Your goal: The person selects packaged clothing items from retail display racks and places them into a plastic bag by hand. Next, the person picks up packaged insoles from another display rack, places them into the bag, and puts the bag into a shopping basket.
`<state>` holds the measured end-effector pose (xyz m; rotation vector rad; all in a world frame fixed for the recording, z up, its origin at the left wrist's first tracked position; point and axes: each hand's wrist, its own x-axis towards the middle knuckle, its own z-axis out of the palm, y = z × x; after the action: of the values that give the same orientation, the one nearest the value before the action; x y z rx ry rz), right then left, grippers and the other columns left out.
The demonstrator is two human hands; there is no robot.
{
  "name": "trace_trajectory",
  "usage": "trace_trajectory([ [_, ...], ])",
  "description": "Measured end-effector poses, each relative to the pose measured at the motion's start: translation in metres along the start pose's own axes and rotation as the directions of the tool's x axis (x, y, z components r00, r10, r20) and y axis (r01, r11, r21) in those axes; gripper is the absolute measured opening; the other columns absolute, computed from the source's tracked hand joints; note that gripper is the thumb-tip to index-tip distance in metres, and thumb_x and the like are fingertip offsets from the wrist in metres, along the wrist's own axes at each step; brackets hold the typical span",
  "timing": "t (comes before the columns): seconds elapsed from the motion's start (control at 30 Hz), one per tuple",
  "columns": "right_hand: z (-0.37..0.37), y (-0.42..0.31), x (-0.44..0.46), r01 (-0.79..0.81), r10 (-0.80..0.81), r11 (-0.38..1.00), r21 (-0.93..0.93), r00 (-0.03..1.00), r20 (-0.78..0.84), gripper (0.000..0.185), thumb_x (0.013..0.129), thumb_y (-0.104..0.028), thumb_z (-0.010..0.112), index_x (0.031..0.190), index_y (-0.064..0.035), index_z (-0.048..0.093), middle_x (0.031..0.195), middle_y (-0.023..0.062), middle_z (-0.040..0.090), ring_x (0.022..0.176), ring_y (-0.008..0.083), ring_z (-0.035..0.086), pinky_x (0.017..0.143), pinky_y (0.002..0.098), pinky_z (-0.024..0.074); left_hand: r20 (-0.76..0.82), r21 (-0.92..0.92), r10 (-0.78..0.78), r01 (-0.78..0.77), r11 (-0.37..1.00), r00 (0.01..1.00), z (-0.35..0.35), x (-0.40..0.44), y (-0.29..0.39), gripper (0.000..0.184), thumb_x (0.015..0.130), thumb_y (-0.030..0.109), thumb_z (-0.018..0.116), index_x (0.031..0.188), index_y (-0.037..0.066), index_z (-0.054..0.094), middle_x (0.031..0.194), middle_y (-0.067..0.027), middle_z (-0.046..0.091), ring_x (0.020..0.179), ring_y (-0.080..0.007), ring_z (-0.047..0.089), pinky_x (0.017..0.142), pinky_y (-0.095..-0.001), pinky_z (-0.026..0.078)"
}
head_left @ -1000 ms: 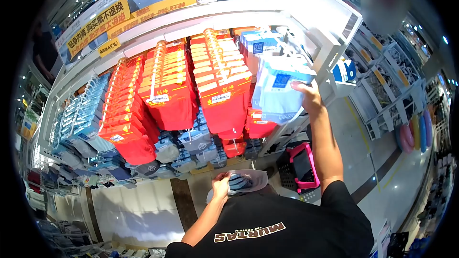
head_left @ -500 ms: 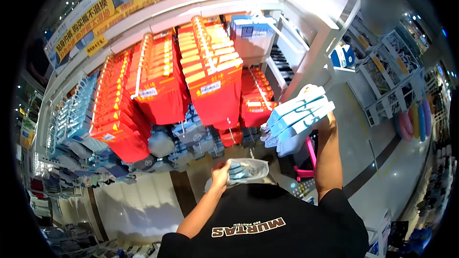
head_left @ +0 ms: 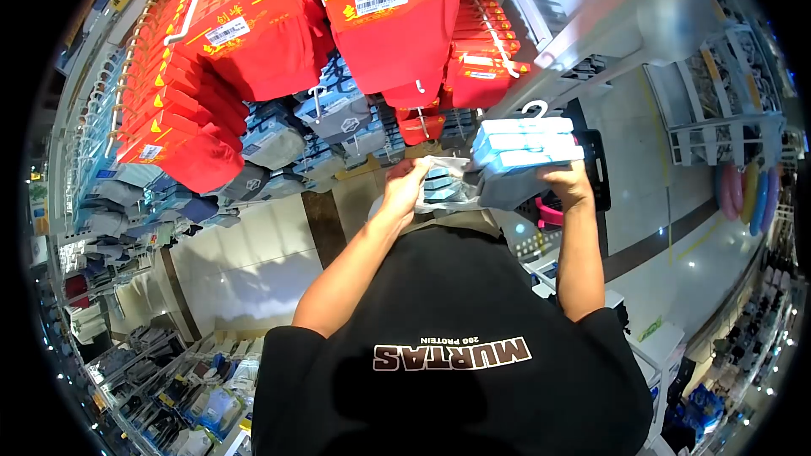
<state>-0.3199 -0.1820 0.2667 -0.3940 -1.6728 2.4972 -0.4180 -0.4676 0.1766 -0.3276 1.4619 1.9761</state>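
Blue-topped packs (head_left: 525, 148) gripped in R hand (head_left: 569, 182), just right of translucent bag (head_left: 467, 194) w/ blue stuff (head_left: 439, 187) inside; can't tell if touching. L hand (head_left: 407, 187) grips bag's left edge. Red packs (head_left: 397, 46) hang far side, mostly L.

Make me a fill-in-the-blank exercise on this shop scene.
1. The left hand grips a plastic ____.
2. The right hand holds blue packs whose hook is coloured ____.
3. Barcode labels show on hanging packs coloured ____.
4. The shirt's largest lettering spells ____.

Missing words: bag; white; red; MURTAS.
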Motion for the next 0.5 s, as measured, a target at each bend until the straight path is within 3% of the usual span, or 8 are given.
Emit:
trace_trajectory([
  [0.1,0.018,0.006,0.007,-0.005,0.006,1.0,-0.02,0.996,0.084,0.081,0.05,0.002,0.081,0.125,-0.0057,0.051,0.11,0.0039,0.061,0.102,0.0175,0.058,0.088,0.0314,0.0498,0.08,0.016,-0.023,0.022,1.0,0.997,0.006,-0.001,0.004,0.013,0.093,0.016,0.063,0.097,0.003,0.065,0.092,-0.0047,0.068,0.081,-0.012,0.065,0.069,-0.0261,0.053],
  [0.13,0.025,0.006,0.008,-0.071,0.072,0.997,-0.009,0.993,0.089,0.076,0.051,0.001,0.081,0.121,-0.0055,0.053,0.108,0.0034,0.061,0.101,0.0165,0.058,0.089,0.0316,0.0498,0.106,0.03,-0.037,0.034,0.999,0.994,0.006,-0.002,0.005,0.014,0.093,0.016,0.062,0.099,0.003,0.065,0.093,-0.0046,0.068,0.083,-0.012,0.065,0.07,-0.0263,0.053],
  [0.23,0.029,0.035,0.018,0.003,0.003,0.999,-0.054,0.993,0.122,0.069,0.055,0.001,0.082,0.118,-0.0048,0.056,0.107,0.0033,0.061,0.1,0.015,0.059,0.087,0.0307,0.0511,0.081,0.042,-0.041,0.038,0.998,0.996,0.01,-0.004,0.009,0.016,0.095,0.015,0.059,0.104,0.002,0.064,0.101,-0.0056,0.067,0.09,-0.0126,0.064,0.075,-0.0281,0.054],
  [0.33,0.033,0.048,0.027,0.033,-0.014,0.995,-0.097,0.982,0.187,0.072,0.056,0.004,0.084,0.121,-0.0063,0.053,0.111,0.0036,0.061,0.107,0.0167,0.058,0.09,0.0326,0.0515,-0.005,-0.205,-0.166,0.161,0.965,0.986,0.024,-0.016,0.026,0.013,0.095,0.016,0.059,0.099,0.005,0.066,0.083,0.0015,0.063,0.066,-0.004,0.053,0.056,-0.0199,0.042],
  [0.37,0.034,0.053,0.027,0.048,-0.018,0.989,-0.143,0.98,0.2,0.072,0.056,0.003,0.085,0.12,-0.0066,0.053,0.111,0.0032,0.06,0.107,0.016,0.058,0.09,0.0324,0.0512,0.006,-0.284,-0.174,0.169,0.944,0.985,0.026,-0.017,0.031,0.015,0.096,0.016,0.058,0.103,0.004,0.065,0.088,0.0005,0.063,0.071,-0.0054,0.055,0.058,-0.0217,0.043],
  [0.5,0.042,0.064,0.022,0.071,-0.004,0.954,-0.291,0.974,0.225,0.069,0.057,-0.007,0.089,0.117,-0.0076,0.055,0.109,0.0012,0.06,0.106,0.0138,0.056,0.093,0.0302,0.0457,-0.002,-0.277,-0.086,0.082,0.957,0.996,0.021,-0.012,0.038,0.018,0.096,0.015,0.06,0.107,0.001,0.062,0.098,-0.0042,0.065,0.081,-0.0105,0.061,0.069,-0.027,0.051],
])
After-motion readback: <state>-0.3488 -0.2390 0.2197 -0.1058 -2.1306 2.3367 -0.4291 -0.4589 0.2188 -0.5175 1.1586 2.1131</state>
